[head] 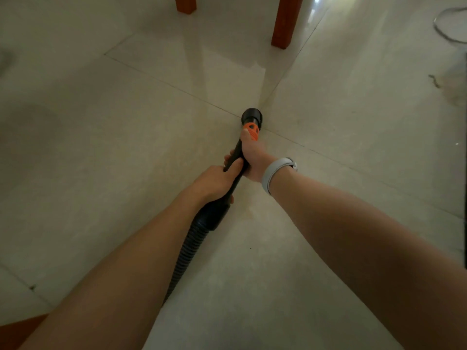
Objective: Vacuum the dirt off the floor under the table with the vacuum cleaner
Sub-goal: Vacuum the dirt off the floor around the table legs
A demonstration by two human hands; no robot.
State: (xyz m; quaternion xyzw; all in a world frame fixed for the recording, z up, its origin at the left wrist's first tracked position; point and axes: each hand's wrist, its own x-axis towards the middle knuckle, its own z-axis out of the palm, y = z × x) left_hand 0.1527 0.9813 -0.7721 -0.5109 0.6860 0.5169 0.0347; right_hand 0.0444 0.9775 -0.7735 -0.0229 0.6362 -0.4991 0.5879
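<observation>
Both my hands hold the black vacuum wand (237, 151), which points away from me at the pale tiled floor (151, 122). My left hand (214, 181) grips its lower part, just above the ribbed black hose (188, 251). My right hand (252, 155), with a grey wristband, grips higher up, the thumb by the orange collar (251, 130). The round black nozzle (252, 116) sits over the crossing of the tile joints. A tiny dark speck (250, 248) lies on the tile near me.
Two red-brown wooden table legs stand ahead, one at top middle (185, 3) and one further right (286, 21). A grey cable (444, 29) loops at the top right, with scattered dirt (434, 80) below it. A wooden edge (17, 332) shows at bottom left.
</observation>
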